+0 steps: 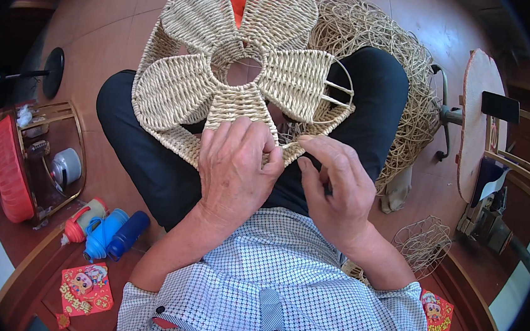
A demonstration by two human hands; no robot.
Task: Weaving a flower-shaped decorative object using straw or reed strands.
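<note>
A flower-shaped woven straw basket (180, 92) rests across my lap, with several rounded petals around a central hole. My left hand (233, 166) lies over its lower petal, fingers bent down on the weave and thumb drawn in beside them. The fingertips are hidden behind the hand. Close by on the right is my right hand (338, 188), its fingers curved and its thumb apart from the index finger. That index fingertip is at the basket's lower rim, by a short pale strand (291, 145). On the right petal, bare frame wires (337, 93) stick out beyond the weave.
A big heap of loose straw cord (377, 40) spreads behind my right knee, with a smaller coil (423, 242) lower right. Bottles (108, 230) and a red printed card (87, 288) lie at left, near a red-topped stool (9, 168). A round board (475, 124) stands at right.
</note>
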